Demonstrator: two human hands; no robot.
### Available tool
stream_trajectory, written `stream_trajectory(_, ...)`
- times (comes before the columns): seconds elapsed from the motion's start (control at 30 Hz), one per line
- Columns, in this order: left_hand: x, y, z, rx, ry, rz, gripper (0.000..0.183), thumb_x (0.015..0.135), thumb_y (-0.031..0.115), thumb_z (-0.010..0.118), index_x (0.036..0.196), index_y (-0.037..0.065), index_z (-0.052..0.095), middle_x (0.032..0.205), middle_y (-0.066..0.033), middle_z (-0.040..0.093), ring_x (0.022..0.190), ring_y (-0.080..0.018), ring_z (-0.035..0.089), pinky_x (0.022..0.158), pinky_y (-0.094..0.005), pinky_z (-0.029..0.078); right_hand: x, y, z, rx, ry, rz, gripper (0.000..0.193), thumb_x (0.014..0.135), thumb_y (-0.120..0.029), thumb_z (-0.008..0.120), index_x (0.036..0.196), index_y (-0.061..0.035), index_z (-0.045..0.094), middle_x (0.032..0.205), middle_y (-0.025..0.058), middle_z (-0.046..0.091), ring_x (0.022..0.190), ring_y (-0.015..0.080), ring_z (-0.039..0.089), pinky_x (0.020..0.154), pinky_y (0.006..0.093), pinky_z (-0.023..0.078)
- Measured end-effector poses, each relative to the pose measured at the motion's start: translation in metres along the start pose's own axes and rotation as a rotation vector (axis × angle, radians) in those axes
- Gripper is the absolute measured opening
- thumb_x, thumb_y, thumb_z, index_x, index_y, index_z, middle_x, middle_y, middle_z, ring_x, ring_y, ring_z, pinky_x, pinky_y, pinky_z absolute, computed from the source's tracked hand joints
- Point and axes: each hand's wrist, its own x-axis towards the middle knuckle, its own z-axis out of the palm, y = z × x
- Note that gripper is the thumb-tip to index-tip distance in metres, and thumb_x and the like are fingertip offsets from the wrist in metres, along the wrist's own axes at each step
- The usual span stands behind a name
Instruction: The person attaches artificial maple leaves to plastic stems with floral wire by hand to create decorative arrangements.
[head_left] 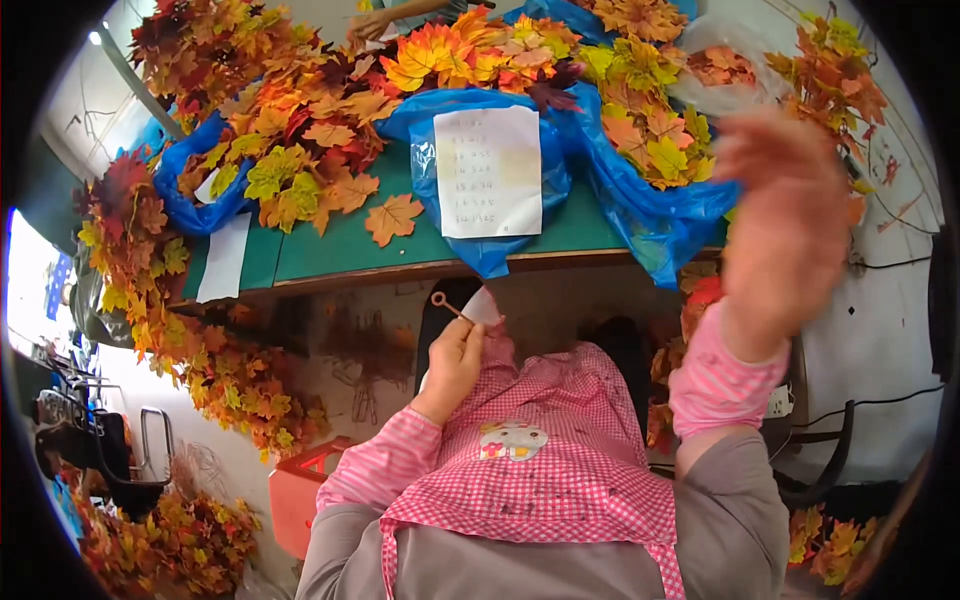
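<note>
Stick (453,310) is pinched in left hand (453,365); right hand (788,225) is too blurred to tell.

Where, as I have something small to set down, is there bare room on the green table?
The green tabletop shows bare along its front, left of the single orange leaf. Another patch lies right of the white sheet, between folds of blue plastic. The back is crowded with maple leaves.
</note>
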Motion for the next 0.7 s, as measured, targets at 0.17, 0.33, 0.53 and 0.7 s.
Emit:
stream_trajectory(0.17, -0.004, -0.027, 0.01, -0.047, -0.039, -0.036, 0.017, 0.096, 0.01, 0.055, 0.089, -0.004, 0.062, 0.074, -0.0069, 0.059, 0.067, -0.0113, 0.055, 0.06, -0.0277, 0.045, 0.003, 0.028, 0.004, 0.043, 0.131, 0.024, 0.048, 0.091, -0.036, 0.048, 0.118, 0.0025, 0.058, 0.115, 0.021, 0.059, 0.093, 0.0266, 0.06, 0.076, 0.0382, 0.05)
stream_trajectory(0.33, 0.008, -0.01, 0.005, 0.072, -0.047, 0.044, 0.016, 0.092, 0.01, 0.057, 0.097, -0.004, 0.062, 0.086, -0.02, 0.064, 0.077, -0.0313, 0.064, 0.071, -0.0348, 0.05, 0.005, 0.072, 0.052, 0.174, 0.077, 0.047, 0.047, 0.091, -0.035, 0.047, 0.116, 0.0026, 0.059, 0.112, 0.0205, 0.06, 0.092, 0.0271, 0.06, 0.076, 0.0383, 0.05)
stream_trajectory(0.53, 0.004, -0.031, -0.002, 0.093, -0.022, -0.027, 0.015, 0.088, 0.012, 0.058, 0.09, -0.002, 0.063, 0.088, -0.0235, 0.062, 0.083, -0.0427, 0.06, 0.072, -0.0454, 0.049, -0.021, 0.082, 0.111, 0.307, -0.001, 0.13, 0.045, 0.091, -0.034, 0.047, 0.113, 0.0027, 0.059, 0.11, 0.0198, 0.061, 0.091, 0.0276, 0.061, 0.076, 0.0384, 0.05)
stream_trajectory(0.7, 0.004, -0.032, -0.013, 0.053, 0.018, 0.008, 0.016, 0.088, 0.014, 0.059, 0.089, -0.002, 0.063, 0.088, -0.0244, 0.062, 0.083, -0.043, 0.06, 0.07, -0.0452, 0.049, -0.036, 0.076, 0.12, 0.284, -0.037, 0.16, 0.043, 0.091, -0.032, 0.046, 0.111, 0.0028, 0.06, 0.108, 0.0192, 0.061, 0.09, 0.028, 0.061, 0.076, 0.0385, 0.05)
